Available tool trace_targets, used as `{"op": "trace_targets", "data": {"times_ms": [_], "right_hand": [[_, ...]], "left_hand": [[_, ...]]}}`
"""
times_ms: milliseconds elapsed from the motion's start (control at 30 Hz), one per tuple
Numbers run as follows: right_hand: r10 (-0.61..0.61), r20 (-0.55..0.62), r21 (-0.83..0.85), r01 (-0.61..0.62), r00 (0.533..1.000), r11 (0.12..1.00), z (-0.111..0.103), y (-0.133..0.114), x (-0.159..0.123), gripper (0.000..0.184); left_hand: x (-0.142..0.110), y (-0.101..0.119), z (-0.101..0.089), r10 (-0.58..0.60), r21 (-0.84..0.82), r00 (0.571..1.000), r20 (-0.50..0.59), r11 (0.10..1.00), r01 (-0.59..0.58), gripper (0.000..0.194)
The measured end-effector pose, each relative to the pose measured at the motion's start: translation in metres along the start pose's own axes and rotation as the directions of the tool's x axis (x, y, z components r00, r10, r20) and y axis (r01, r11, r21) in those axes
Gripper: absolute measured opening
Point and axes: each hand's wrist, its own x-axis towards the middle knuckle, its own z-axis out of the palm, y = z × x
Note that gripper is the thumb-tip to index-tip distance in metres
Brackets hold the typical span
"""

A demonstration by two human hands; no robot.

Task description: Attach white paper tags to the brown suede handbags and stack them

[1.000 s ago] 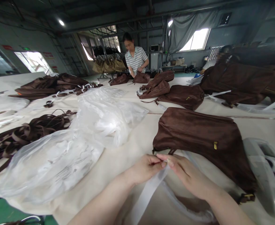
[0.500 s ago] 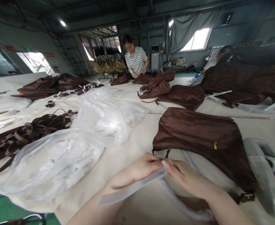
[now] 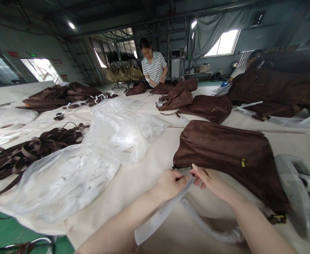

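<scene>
My left hand (image 3: 170, 183) and my right hand (image 3: 210, 180) meet at the near edge of the table, both pinched on one end of a long translucent plastic strip (image 3: 157, 218). The strip hangs down and to the left across my left forearm. Just beyond my fingers lies a dark brown bag (image 3: 231, 155) with a small gold zip pull, flat on the cream table (image 3: 155, 165). A second clear strip (image 3: 210, 229) curves under my right forearm.
Clear plastic bags (image 3: 65, 180) pile up on the left, beside a heap of brown straps (image 3: 30, 148). More brown bags (image 3: 207, 107) lie farther back. A person in a striped shirt (image 3: 152, 68) works at the far end. A grey plastic frame (image 3: 300, 197) sits at the right.
Both hands moved slightly away from me toward the bag's edge. The strip's free end swung down along my left forearm.
</scene>
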Motion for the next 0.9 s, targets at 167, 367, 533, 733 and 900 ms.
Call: {"op": "trace_targets", "data": {"times_ms": [167,367,533,733,900], "right_hand": [[0.027,0.091,0.206,-0.046,0.995,0.977,-0.006,0.004,0.003,0.065],[0.108,-0.254,0.049,-0.099,0.961,0.994,-0.027,0.012,0.013,0.063],[0.082,-0.257,-0.037,-0.094,0.963,0.995,-0.031,0.014,0.014,0.059],[0.057,-0.239,-0.107,-0.085,0.969,0.991,-0.029,0.007,0.011,0.056],[0.053,-0.204,-0.174,-0.089,0.978,0.981,-0.026,0.007,0.013,0.055]], "left_hand": [[0.002,0.008,-0.003,0.094,0.229,0.992,-0.089,0.971,-0.072,0.049],[0.017,0.027,-0.011,0.051,0.54,0.994,-0.095,0.842,0.008,0.04],[0.035,0.038,-0.006,-0.031,0.631,0.999,-0.043,0.774,0.051,0.042],[0.049,0.048,0.006,-0.068,0.68,0.997,-0.023,0.73,0.066,0.043],[0.057,0.041,0.014,-0.044,0.676,0.997,-0.061,0.733,0.073,0.041]]}}
